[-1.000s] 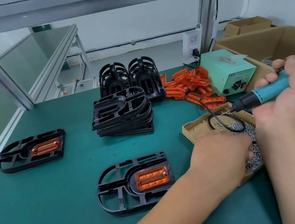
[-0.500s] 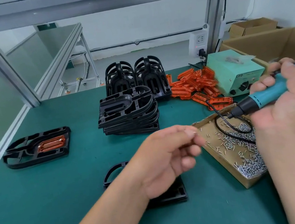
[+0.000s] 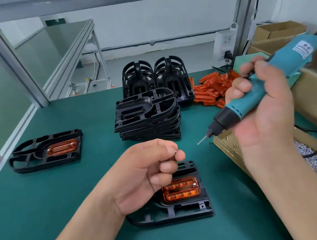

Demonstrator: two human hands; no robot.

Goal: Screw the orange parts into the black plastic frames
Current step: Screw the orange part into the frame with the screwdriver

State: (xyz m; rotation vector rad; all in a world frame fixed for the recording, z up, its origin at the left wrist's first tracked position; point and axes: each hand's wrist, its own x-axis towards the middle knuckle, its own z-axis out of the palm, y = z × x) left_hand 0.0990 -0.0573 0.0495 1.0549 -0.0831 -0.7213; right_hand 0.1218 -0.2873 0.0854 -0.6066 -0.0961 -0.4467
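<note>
Screw pinched, driver held beside it

The left hand (image 3: 147,170) pinches a small screw (image 3: 176,152) between thumb and forefinger. Directly beneath it lies the black frame (image 3: 181,210) with its orange part (image 3: 180,189) seated. The right hand (image 3: 264,106) grips the teal electric screwdriver (image 3: 253,91), bit pointing toward the left hand, above the cardboard screw box (image 3: 229,149).

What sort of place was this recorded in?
Probably a factory assembly bench: a green mat framed by aluminium posts, stacked identical black frames beside a heap of orange parts, and a corded electric screwdriver in the right hand, with the left hand pinching a screw.
</note>
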